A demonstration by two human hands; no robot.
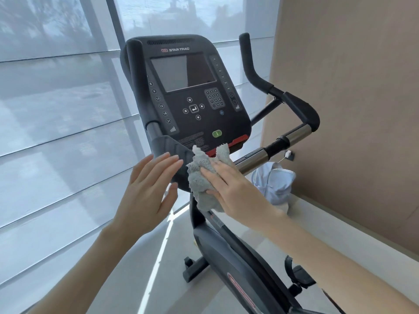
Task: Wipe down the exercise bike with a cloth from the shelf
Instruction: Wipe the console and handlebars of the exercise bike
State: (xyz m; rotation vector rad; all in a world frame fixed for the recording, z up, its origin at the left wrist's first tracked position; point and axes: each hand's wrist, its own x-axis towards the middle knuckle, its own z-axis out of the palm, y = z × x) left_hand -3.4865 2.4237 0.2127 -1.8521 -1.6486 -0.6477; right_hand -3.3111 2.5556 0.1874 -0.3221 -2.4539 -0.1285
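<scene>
Right hand (229, 184) flat, pressing cloth (199, 180) beneath onto exercise bike (192, 125); left hand (147, 189) spread alongside.

The console (190, 91) stands before the window (56, 109). The cloth (199, 180) lies below the console, under the right hand (233, 191). The left hand (147, 191) is left of it. A bag (276, 184) sits on the ledge (340, 234) at right.

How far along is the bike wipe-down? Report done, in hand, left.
Done: cloth fetched and in use. In hand: right hand presses it flat against the lower edge of the console; left hand open beside it. Left: likely screen, handlebars, frame; nothing shows them wiped.
</scene>
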